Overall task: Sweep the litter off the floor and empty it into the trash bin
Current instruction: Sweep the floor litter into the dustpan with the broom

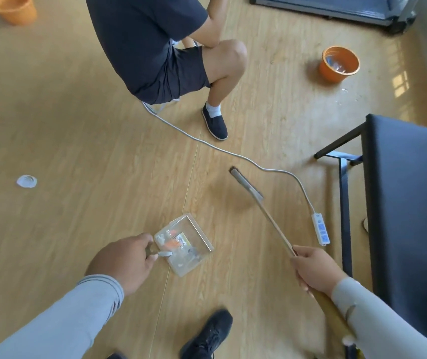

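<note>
**Dustpan loaded, bin yet to be reached**

Low in the frame, our two grey sleeves reach out over a pale wood-grain floor [77,125]. Our left hand [127,263] curls its fingers [152,256] around the short handle of a clear, boxy plastic dustpan [185,244], which sits at lower centre and already carries litter [173,243]: orange scraps and pale, crumpled bits. Our right hand [313,270] wraps around the long wooden shaft of a broom [272,218], whose narrow dark head points toward the middle of the frame, apart from the pan.

We judge the sweeping largely done but unfinished. A flat white round piece [27,181] lies at mid left, well apart from the pan, and small pale specks show near the orange plastic trash bin [338,64] at upper right, which holds clear crinkled material. Emptying the pan remains.

A second orange bucket [13,9] stands at upper left. A grey cord snakes to a white power strip [320,229] beside a dark bench [398,203]. Another person crouches at top centre.
</note>
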Tool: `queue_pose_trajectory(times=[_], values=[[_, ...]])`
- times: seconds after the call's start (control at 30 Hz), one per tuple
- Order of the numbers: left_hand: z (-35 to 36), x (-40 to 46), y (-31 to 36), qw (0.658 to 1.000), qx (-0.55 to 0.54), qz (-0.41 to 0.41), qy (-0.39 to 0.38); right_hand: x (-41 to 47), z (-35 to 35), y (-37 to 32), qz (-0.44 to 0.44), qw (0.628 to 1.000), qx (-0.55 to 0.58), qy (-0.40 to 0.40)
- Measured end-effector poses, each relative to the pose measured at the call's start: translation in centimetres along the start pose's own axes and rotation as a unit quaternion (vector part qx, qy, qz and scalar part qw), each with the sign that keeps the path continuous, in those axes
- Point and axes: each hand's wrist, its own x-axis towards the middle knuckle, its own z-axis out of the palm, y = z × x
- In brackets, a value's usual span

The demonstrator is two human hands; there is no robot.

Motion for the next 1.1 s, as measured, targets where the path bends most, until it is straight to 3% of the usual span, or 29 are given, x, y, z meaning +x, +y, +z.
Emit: queue_pose_trajectory(times=[0.17, 0.27, 0.33, 0.37, 0.4, 0.43, 0.5, 0.6, 0.67, 0.87, 0.97, 1.1], values=[[0.8, -0.2, -0.2, 1.000, 0.008, 0.009, 0.019, 8.3, -1.7, -7.8, -0.003, 0.977, -0.210, 0.049], [0.9, 0.5, -0.1, 0.999, 0.007, 0.019, 0.028, 10.2, 0.0, -10.5, -0.048, 0.907, -0.419, 0.001], [0.9, 0.9, -0.3, 1.000, 0.010, 0.017, 0.024, 8.9, 2.0, -8.6, -0.095, 0.846, -0.520, -0.067], [0.9, 0.9, -0.4, 1.000, 0.012, 0.016, 0.022, 7.9, 2.6, -6.6, -0.110, 0.843, -0.519, -0.092], [0.9, 0.8, -0.4, 1.000, 0.012, 0.016, 0.020, 6.2, 2.8, -4.5, -0.095, 0.868, -0.478, -0.101], [0.8, 0.6, -0.3, 1.000, 0.012, 0.017, 0.019, 4.3, 2.6, -2.6, -0.024, 0.932, -0.343, -0.111], [0.5, 0.4, -0.2, 1.000, 0.010, 0.022, 0.016, 0.9, 0.8, 0.3, 0.041, 0.980, -0.156, -0.120], [0.4, 0.3, -0.6, 1.000, 0.011, 0.021, 0.009, -3.8, -2.8, 2.9, 0.061, 0.977, -0.036, -0.203], [0.6, 0.1, -0.8, 1.000, 0.008, 0.019, 0.007, -5.1, -3.7, 3.5, 0.065, 0.980, 0.002, -0.190], [1.4, -0.1, -0.8, 1.000, 0.007, 0.016, 0.017, 1.4, 1.1, 1.8, 0.010, 0.991, -0.130, 0.009], [1.7, 0.1, -1.1, 1.000, 0.002, 0.008, 0.023, 4.0, 6.3, -0.3, 0.009, 0.988, -0.155, -0.007], [1.8, 0.1, -1.1, 1.000, -0.004, 0.004, 0.027, 1.5, 12.0, 0.1, 0.003, 0.983, -0.161, -0.091]])
